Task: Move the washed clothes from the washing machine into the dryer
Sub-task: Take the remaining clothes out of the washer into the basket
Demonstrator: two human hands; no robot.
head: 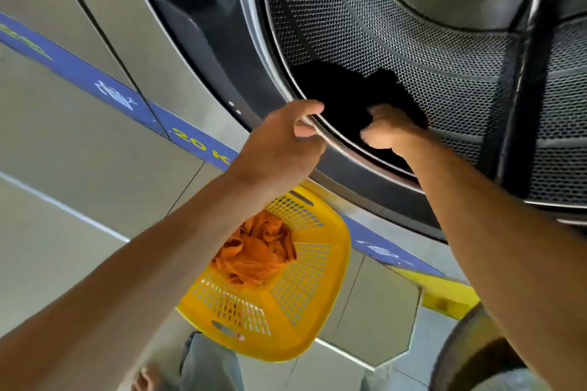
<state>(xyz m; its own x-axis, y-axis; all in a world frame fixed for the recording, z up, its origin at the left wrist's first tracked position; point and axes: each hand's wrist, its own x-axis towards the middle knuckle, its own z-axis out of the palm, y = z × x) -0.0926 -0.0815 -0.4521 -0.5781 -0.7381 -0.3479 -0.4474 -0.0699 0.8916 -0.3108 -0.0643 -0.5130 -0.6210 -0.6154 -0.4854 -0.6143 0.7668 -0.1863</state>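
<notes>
Black garment (346,95): low in the perforated drum (444,51), near its front rim; likely damp, limp and heavy; best bunched in a full fistful.
Right hand (389,130): inside the drum, fingers curled into the cloth.
Left hand (282,140): at the door rim (330,144), fingers loosely bent, holding nothing.
Yellow basket (320,320): on the floor below, orange cloth (257,251) inside.

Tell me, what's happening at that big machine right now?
Left hand at drum rim, fingers loosely curled. Right hand inside, gripping black garment. Orange clothes in yellow basket below. Nothing in the way.
</notes>
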